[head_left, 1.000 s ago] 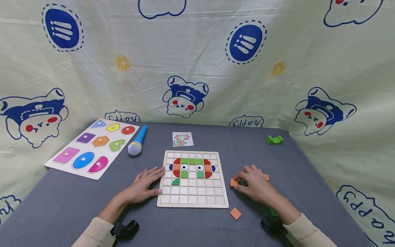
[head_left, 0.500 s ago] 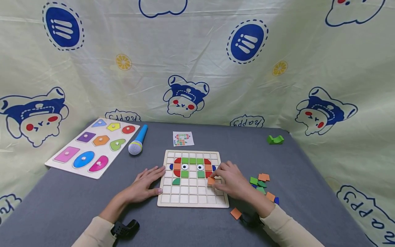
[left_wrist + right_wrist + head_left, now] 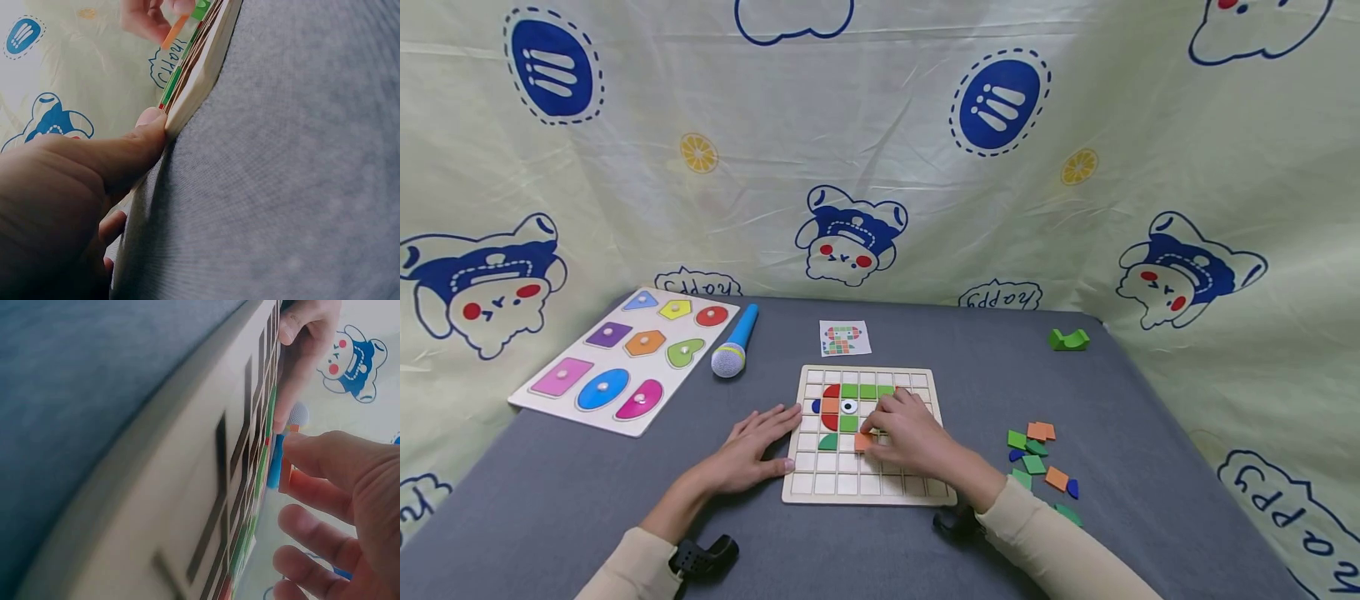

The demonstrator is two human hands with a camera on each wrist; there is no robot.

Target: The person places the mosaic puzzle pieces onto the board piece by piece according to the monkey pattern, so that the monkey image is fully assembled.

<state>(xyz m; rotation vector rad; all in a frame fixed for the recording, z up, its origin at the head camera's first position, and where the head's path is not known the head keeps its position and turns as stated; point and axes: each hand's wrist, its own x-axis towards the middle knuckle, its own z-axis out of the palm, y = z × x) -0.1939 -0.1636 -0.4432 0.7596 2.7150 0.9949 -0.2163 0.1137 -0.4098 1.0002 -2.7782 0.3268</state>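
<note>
My right hand (image 3: pixel 913 437) pinches an orange square tile (image 3: pixel 862 443) between thumb and index finger, over the wooden grid board (image 3: pixel 827 485). The tile hovers close above the cells, just right of a green quarter-round tile (image 3: pixel 827 442). In the right wrist view the orange tile (image 3: pixel 285 475) is tilted and the other fingers are spread. My left hand (image 3: pixel 748 450) lies along the board's left edge, fingers extended, thumb (image 3: pixel 140 140) against the rim. Red, green, orange and blue tiles plus a white eye tile (image 3: pixel 848 407) fill some upper cells; my right hand hides others.
Several loose tiles (image 3: pixel 1033 465) lie right of the board. A small pattern card (image 3: pixel 845 338) is behind it. A blue toy microphone (image 3: pixel 735 342) and a shape puzzle board (image 3: pixel 580 343) stand at left. A green wavy block (image 3: pixel 1068 340) sits at back right.
My right hand picked up an orange tile right of the board and carried it left over the grid's middle. My right forearm now covers the loose orange tile near the front. My left hand stayed put.
</note>
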